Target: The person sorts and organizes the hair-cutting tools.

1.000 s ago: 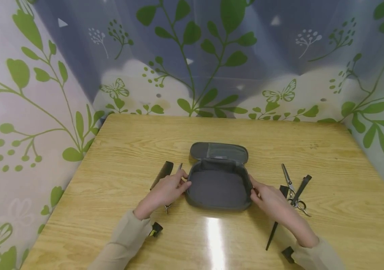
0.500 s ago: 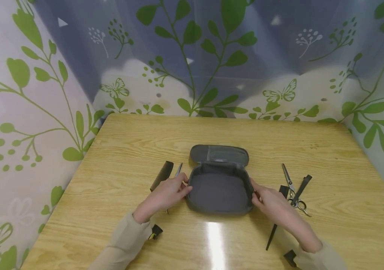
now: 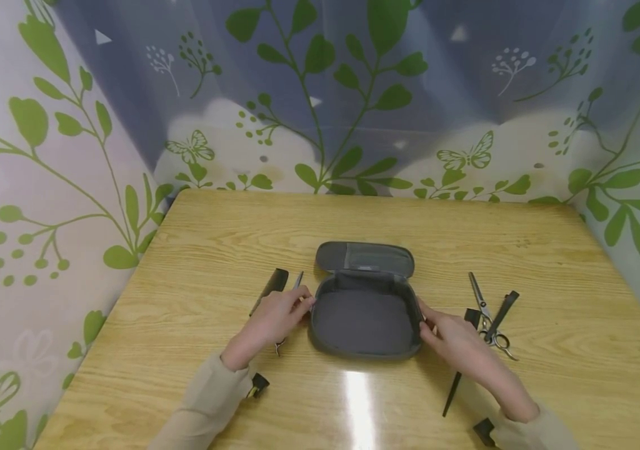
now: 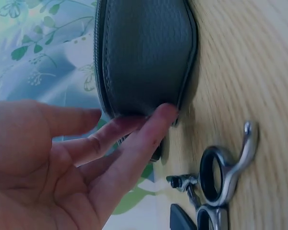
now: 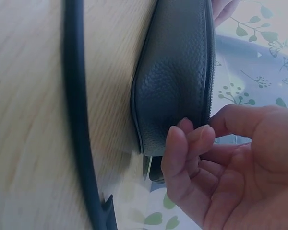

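Observation:
A dark grey zippered case (image 3: pixel 366 355) lies unzipped on the table, lid (image 3: pixel 379 256) folded back away from me, its inside bare. At its left side is my left hand (image 3: pixel 275 319); in the left wrist view the fingertips (image 4: pixel 165 112) touch the outer wall and the thumb stands apart from the rim. My right hand (image 3: pixel 455 337) pinches the right wall, thumb at the zipper edge and curled fingers (image 5: pixel 175 143) outside. Scissors (image 4: pixel 230 177) lie partly under my left hand, beside a black comb (image 3: pixel 276 282).
To the right lie another pair of scissors (image 3: pixel 479 294), a slim black hair clip (image 3: pixel 504 314) across its handles, and a black tail comb (image 3: pixel 452 394) partly covered by my right hand. Patterned cloth (image 3: pixel 297 144) hangs behind the wooden table (image 3: pixel 241 219).
The case has shifted slightly toward me, both hands at its sides. My left thumb has come off the near-left rim and drawn back a little.

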Demonstrator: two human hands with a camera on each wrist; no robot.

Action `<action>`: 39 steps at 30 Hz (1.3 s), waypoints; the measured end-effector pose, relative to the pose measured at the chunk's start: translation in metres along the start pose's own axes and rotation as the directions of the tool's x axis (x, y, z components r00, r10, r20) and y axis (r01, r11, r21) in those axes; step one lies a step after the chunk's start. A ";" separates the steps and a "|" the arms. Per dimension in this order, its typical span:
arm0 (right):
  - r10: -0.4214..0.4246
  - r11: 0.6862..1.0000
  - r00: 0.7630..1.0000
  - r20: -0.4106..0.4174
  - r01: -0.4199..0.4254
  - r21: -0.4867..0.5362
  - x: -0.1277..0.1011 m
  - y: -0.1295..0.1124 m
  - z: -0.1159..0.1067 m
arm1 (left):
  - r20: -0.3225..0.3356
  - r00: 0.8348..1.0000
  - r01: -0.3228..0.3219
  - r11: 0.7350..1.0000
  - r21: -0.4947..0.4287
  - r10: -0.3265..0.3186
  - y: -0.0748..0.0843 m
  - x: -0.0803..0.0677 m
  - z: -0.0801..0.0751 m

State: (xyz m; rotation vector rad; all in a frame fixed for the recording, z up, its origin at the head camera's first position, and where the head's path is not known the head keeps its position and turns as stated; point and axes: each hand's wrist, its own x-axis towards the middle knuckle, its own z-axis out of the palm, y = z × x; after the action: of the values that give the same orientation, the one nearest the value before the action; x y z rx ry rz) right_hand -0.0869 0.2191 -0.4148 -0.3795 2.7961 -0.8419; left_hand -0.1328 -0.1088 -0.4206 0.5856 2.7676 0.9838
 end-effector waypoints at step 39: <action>0.017 1.000 1.000 0.001 -0.017 -0.006 0.006 0.009 -0.006 | -0.200 0.977 0.147 0.921 0.360 -0.078 -0.014 0.003 0.000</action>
State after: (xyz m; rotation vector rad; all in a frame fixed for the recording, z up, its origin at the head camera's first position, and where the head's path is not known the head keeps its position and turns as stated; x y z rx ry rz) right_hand -0.0959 0.2276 -0.4154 -0.3569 2.7972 -0.8299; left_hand -0.1400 -0.1172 -0.4298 0.3885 3.1393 0.5069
